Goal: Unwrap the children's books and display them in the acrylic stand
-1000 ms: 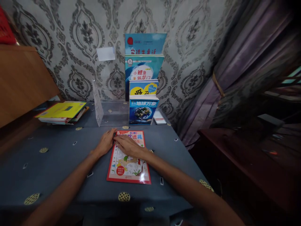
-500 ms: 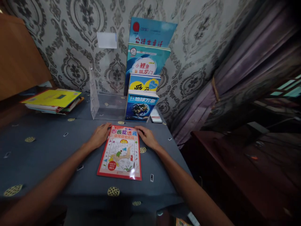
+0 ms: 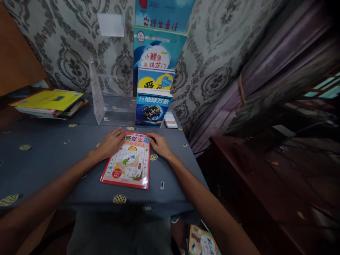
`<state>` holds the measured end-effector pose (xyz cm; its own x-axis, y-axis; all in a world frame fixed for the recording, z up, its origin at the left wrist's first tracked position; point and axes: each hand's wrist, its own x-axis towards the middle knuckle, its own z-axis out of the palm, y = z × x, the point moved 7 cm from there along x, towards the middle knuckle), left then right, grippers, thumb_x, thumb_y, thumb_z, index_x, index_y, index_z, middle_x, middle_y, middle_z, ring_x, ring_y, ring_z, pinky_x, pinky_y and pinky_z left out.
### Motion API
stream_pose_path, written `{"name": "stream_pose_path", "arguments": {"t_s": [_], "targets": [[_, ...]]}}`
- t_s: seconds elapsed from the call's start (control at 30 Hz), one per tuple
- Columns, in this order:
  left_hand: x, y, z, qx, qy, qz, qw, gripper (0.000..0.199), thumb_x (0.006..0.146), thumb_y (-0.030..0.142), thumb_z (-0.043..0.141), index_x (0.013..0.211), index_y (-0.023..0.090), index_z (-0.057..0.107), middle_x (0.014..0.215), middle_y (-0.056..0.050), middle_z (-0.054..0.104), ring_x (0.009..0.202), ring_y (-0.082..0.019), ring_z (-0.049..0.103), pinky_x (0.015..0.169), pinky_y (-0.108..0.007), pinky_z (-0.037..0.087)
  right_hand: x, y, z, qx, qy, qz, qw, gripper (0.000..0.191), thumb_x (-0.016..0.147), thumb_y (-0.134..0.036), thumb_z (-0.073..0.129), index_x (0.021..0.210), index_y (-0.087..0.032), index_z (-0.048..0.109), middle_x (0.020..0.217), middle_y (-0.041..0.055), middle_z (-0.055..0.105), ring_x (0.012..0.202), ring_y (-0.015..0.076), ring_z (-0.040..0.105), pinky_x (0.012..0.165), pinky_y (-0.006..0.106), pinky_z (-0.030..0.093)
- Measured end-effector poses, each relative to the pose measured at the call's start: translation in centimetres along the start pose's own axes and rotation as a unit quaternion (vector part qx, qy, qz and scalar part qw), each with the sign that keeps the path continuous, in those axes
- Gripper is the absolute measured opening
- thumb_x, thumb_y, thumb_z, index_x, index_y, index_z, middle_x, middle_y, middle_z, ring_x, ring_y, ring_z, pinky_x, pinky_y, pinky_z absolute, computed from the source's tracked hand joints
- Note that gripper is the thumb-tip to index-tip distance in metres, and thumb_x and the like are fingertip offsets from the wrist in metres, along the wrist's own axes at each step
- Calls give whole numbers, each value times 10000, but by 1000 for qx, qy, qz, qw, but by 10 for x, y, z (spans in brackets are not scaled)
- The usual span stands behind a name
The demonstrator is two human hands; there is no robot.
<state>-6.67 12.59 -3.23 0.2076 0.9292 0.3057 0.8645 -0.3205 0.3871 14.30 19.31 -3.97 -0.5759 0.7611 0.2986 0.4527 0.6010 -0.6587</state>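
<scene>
A red-bordered picture book (image 3: 130, 163) lies flat on the dark grey tablecloth. My left hand (image 3: 110, 143) rests over its upper left corner, fingers stretched out, covering part of the title. At the upper right corner, my right hand (image 3: 159, 144) touches the book's edge with its fingers, thumb apart from them. Behind the book stands a clear acrylic rack (image 3: 98, 94). Its right side holds upright books in steps, with a blue earth book (image 3: 152, 111) in front and a teal book (image 3: 162, 46) further back.
A stack of books with a yellow one (image 3: 53, 102) on top lies at the table's left. Right of the rack is a small white item (image 3: 170, 120). A dark red desk (image 3: 239, 170) and purple curtain (image 3: 228, 99) are at right; another book (image 3: 203, 241) is below.
The view has tilted down and shifted, so everything sits higher and further left. My left hand has slid onto the book's upper left corner and flattened; my right hand stays at the other corner.
</scene>
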Motion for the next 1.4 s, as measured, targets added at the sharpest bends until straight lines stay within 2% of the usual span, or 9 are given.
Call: {"name": "stream_pose_path", "arguments": {"t_s": [0.13,0.37,0.47,0.77,0.87,0.97,1.17,1.3,1.4], "targets": [[3,12,6,-14,-31,11,999,347,938,309,414,1223,207,585,1388,-116,593,1355,-279,483,1182,-481,311,-20,-17,1,-26,5,-14,1000,320,943,-182,475,1185,-203,682,1249,109,691,1237,262,583,1076,472,426],[0,9,7,-39,-30,4,999,354,946,295,414,1237,186,584,1409,-121,580,1394,-286,443,1189,-486,278,-124,-88,2,37,-40,-87,995,290,970,-245,501,1197,-246,683,1167,96,716,1138,243,636,995,478,496],[1,9,7,-49,-32,8,998,340,946,283,414,1226,190,583,1395,-115,587,1387,-274,450,1188,-476,275,-145,-113,8,27,-55,-112,992,342,968,-209,491,1270,-268,640,1153,81,728,1177,250,624,1038,508,469],[0,11,5,-32,-31,14,999,356,960,264,394,1258,186,573,1415,-121,580,1394,-268,447,1183,-459,278,-120,-199,108,-90,-174,-197,961,608,972,-413,551,1462,-77,421,1522,214,443,1460,302,356,1211,490,308],[0,9,7,-18,-36,20,999,392,960,262,383,1293,152,558,1454,-153,543,1399,-280,444,1183,-463,281,-128,-191,105,-98,-171,-188,962,675,959,-414,577,1491,-52,372,1542,236,401,1492,309,287,1217,490,306],[-1,7,9,-24,-36,18,999,409,960,276,382,1311,150,552,1470,-161,527,1408,-289,431,1185,-478,278,-147,-158,76,-108,-134,-146,974,686,965,-355,573,1544,-114,295,1570,207,367,1509,302,247,1202,524,335],[-2,4,12,-5,-31,22,999,411,974,311,371,1322,183,550,1458,-125,548,1400,-268,442,1184,-471,293,-172,-104,28,-160,-57,-34,985,627,960,-314,565,1538,-196,351,1543,196,414,1442,364,376,1138,600,405],[7,-1,10,39,-62,72,995,415,992,322,342,1316,178,558,1448,-127,552,1388,-258,449,1161,-464,339,-163,-126,33,-154,-76,-10,985,538,955,-405,568,1435,-171,497,1510,225,446,1416,383,406,1103,588,437],[16,2,2,84,-81,120,986,402,1000,328,332,1261,184,602,1391,-124,584,1331,-265,484,1129,-475,371,-149,-162,49,-80,-155,-43,984,529,958,-456,568,1414,-194,508,1493,161,496,1419,310,417,1151,512,386]]}}
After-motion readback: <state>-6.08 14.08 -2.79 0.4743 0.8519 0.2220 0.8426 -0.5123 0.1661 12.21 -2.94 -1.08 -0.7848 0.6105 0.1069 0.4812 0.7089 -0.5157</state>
